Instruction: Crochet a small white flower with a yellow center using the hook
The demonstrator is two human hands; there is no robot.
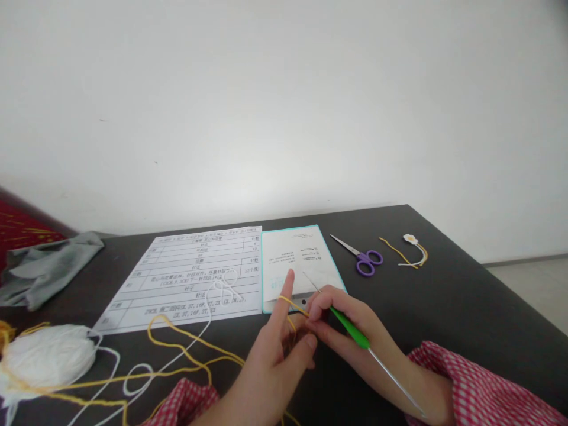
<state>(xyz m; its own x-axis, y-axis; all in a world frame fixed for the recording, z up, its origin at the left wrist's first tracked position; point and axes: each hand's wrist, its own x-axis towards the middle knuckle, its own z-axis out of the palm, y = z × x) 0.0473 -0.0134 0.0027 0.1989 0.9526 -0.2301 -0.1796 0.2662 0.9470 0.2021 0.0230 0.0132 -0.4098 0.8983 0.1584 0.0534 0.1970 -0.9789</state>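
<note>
On the far left, a grey cloth (51, 266) is lying behind a white yarn ball (51, 358). A printed sheet (181, 278) is showing a ruled Chinese table; 针法, 针数, 叶子 and "3T,16F" are standing out, while other characters are blurring. Yellow yarn (290, 302) is trailing from the left to the left hand (281, 361), which is pinching it, index finger raised beneath a strand. Behind the hands, a turquoise-edged card (295, 248) is bearing print too small to read. The right hand (375, 334) is gripping a green-handled crochet hook (352, 330), its fingertips meeting the left hand's. Purple-handled scissors (362, 258) are lying beyond, then a white flower (410, 239) is trailing strands.
</note>
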